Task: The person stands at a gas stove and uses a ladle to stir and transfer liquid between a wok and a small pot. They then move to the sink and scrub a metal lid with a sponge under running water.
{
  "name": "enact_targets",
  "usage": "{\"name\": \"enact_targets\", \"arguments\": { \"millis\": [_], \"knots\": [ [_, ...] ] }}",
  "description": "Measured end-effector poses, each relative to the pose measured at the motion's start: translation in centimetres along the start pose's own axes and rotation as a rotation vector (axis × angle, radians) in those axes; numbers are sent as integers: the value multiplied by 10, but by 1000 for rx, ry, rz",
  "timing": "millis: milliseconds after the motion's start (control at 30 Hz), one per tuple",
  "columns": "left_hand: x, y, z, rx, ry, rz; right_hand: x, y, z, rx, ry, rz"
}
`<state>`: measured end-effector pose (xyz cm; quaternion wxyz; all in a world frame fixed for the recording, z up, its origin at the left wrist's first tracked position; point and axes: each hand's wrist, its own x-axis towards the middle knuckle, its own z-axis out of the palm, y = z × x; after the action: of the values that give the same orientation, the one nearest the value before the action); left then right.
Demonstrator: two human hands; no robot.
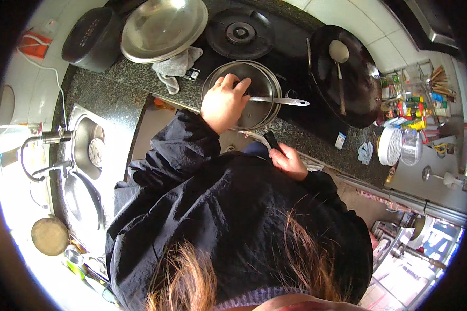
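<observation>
A round pot (264,122) with a shiny metal rim stands at the near edge of the stove, topped by what looks like a see-through lid (256,78). My left hand (224,103) reaches over the lid from the near left, its fingers curled around a dark knob that they mostly hide. A silver spoon handle (282,101) sticks out rightward across the pot's rim; its other end cannot be made out. Lower and to the right, my right hand (289,162) is wrapped around a black handle (272,140) in front of the counter edge. What that handle belongs to is unclear.
A dark wok (365,78) holding a ladle (339,54) occupies the stove's right side. Behind the pot is a burner (241,32). Leftward are a large metal bowl (163,31), a grey cloth (174,67) and a sink (88,147). Bottles and a white round container (390,146) stand at right.
</observation>
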<state>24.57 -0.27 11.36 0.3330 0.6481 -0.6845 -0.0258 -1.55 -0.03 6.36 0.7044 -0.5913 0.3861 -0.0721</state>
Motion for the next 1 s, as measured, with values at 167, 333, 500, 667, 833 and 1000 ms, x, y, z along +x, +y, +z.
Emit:
{"name": "enact_targets", "arguments": {
  "millis": [167,333,500,667,833,1000],
  "knots": [
    [-5,-13,-8,17,29,-94,13,-10,4,-65,-53,-9],
    [1,-23,-19,58,71,-134,36,-26,7,-196,-81,-82],
    [12,-44,-36,40,119,-185,69,-48,18,-186,-69,26],
    [33,-74,-52,71,217,-189,103,-88,26,-69,-157,37],
    [61,-120,-77,125,207,-193,149,-126,40,20,-188,51],
    [86,-163,-118,202,267,-218,209,-184,47,68,-198,91]
  ]
}}
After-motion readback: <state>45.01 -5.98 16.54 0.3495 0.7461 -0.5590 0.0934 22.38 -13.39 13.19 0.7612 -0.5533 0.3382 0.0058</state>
